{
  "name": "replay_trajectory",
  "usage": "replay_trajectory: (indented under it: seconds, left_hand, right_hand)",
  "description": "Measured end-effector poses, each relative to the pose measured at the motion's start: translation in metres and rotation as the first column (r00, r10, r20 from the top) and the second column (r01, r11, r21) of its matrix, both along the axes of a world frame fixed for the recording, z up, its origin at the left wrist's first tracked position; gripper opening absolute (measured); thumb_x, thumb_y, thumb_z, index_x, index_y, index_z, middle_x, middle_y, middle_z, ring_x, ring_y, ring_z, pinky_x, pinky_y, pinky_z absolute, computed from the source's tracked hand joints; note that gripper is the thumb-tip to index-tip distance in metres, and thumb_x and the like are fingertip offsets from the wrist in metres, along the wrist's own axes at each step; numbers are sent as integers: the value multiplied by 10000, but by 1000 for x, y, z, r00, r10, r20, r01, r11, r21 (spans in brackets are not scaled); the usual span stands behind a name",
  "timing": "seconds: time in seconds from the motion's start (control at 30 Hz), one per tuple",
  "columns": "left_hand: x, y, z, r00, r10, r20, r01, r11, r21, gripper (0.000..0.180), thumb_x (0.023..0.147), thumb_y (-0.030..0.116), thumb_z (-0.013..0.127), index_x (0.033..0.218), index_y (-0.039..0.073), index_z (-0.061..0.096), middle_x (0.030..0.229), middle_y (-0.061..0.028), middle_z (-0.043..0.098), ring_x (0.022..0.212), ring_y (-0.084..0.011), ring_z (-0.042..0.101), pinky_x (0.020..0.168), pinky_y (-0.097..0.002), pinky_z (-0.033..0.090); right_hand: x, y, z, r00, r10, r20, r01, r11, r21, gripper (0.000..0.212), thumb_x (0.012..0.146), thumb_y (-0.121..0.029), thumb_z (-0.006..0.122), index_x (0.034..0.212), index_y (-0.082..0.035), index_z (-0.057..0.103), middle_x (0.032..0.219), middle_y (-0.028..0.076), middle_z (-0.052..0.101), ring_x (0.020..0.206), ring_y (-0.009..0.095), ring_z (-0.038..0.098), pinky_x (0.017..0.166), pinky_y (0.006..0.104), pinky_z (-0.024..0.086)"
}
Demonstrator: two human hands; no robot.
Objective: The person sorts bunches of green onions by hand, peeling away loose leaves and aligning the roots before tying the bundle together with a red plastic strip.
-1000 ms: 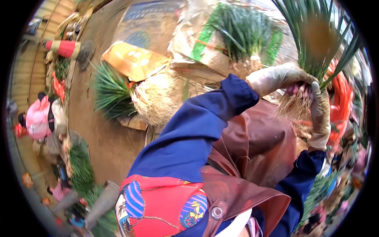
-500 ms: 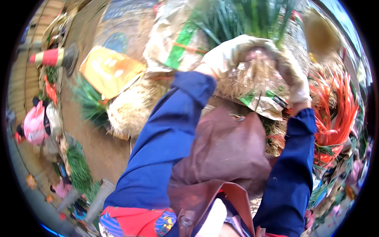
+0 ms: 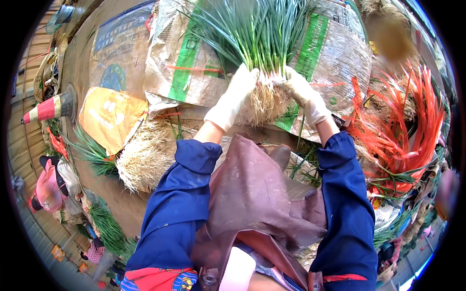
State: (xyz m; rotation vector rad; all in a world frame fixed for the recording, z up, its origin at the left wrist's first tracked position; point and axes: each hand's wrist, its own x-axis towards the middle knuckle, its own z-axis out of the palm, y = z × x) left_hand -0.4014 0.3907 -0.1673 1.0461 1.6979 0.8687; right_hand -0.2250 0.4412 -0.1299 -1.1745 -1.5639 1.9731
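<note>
A bunch of spring onions (image 3: 266,53) lies on flattened printed sacks (image 3: 340,53), its green leaves fanned out away from me and its pale roots (image 3: 262,104) pointing toward me. My left hand (image 3: 235,92), in a white glove, closes on the left side of the bunch where stems meet roots. On the opposite side my right hand (image 3: 305,94), also gloved, grips the stem bases with fingers and thumb. Some fingertips are hidden among the stems.
At left lies another rooted bundle (image 3: 143,157) partly wrapped in an orange sack (image 3: 111,116). Orange-red plastic strips (image 3: 403,131) heap at right. A traffic cone (image 3: 46,109) and a person in pink (image 3: 49,186) are at far left.
My hands have gone from curving around the bunch's root end to holding its two sides. The bunch now rests lower in view, leaves spread; the whole view has shifted.
</note>
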Motion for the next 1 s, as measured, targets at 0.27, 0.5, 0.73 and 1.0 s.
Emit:
replay_trajectory:
  seconds: [0.27,0.5,0.73,1.0]
  left_hand:
    - [19,-34,-44,992,-73,100,57,986,157,318,863,88,500,1172,17,518,1045,-166,626,974,-261,599,861,-359,456]
    - [5,-56,-20,982,188,-19,-186,980,77,616,828,270,657,1305,-5,383,1060,-188,615,966,-305,598,844,-374,464]
    - [-31,-38,-51,856,411,315,-314,896,-313,1005,731,578,675,1378,-51,233,958,-142,615,743,-186,603,633,-332,507]
    - [2,-11,-85,903,193,383,-67,945,-319,1124,682,711,613,1410,-15,157,1163,-195,542,1048,-272,546,885,-364,432]
  right_hand:
    - [13,-38,-63,986,-60,155,33,985,169,498,805,-119,626,1270,-39,468,1154,41,574,1056,139,516,929,269,398]
    - [7,-49,27,928,-119,352,15,959,284,498,797,-146,634,1239,-32,434,1135,145,592,1033,256,567,878,330,428]
    - [7,-59,32,955,-103,276,55,983,176,648,888,-233,584,1401,3,265,1323,145,464,1189,177,444,1002,285,334]
    - [5,-65,7,981,-155,116,137,979,151,657,908,-296,550,1412,-4,246,1372,152,422,1254,207,403,1035,286,299]
